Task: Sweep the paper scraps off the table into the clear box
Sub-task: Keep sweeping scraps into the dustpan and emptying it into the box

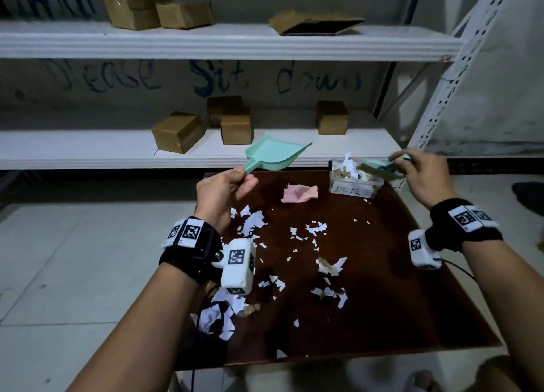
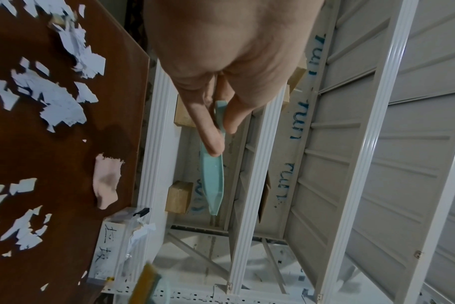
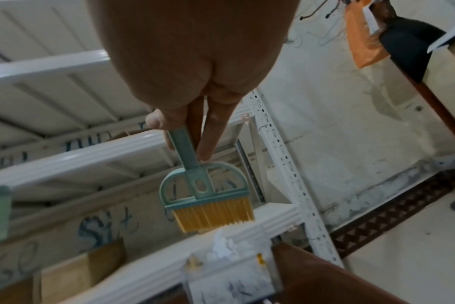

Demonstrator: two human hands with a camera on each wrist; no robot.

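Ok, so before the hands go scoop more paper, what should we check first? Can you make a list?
1. Left hand holds the dustpan by its handle: ok.
2. Right hand holds the brush by its handle: ok.
3. Dustpan emptied: cannot tell, its inside faces away.
4. Clear box standing upright at the table's far corner: ok.
5. Room left in the box: not ok, scraps already poke above its rim.
6. Table swept: not ok, many paper scraps and a pink piece still lie there.
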